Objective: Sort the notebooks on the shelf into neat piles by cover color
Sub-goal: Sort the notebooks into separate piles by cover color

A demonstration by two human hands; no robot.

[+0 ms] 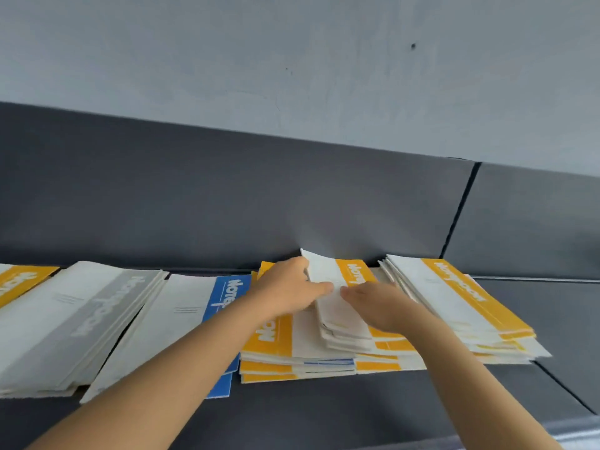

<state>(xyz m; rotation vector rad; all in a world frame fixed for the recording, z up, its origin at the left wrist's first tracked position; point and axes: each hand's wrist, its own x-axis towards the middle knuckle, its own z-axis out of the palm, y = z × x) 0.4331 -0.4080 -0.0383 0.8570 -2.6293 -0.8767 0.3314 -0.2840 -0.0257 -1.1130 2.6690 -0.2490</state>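
My left hand [285, 289] and right hand [373, 306] meet near the middle of the frame, both on the top white paper notebook with a yellow band [328, 271]. The fingers of my left hand curl over its far left edge with the thumb pressed on the cover, so I am pinching that notebook. Its far corner stands a little lifted against the dark grey back panel [227, 196]. My right hand lies on the same cover just beside the left thumb, its fingers fairly straight and close together, pressing rather than gripping. The notebook tops a crooked pile of yellow-banded notebooks [276, 345] in the lower middle, where a thin blue edge shows among the yellow ones. Just to the right sits a fanned stack of yellow-banded notebooks [461, 303]. Left of my left forearm lies a white notebook with a blue band [194, 306], more blue showing beneath it. Further left is a pile of white notebooks with grey bands [81, 316], and at the far left edge another yellow-banded cover [19, 280]. Everything rests on the dark grey shelf [324, 410], and a pale grey wall [292, 60] fills the upper half
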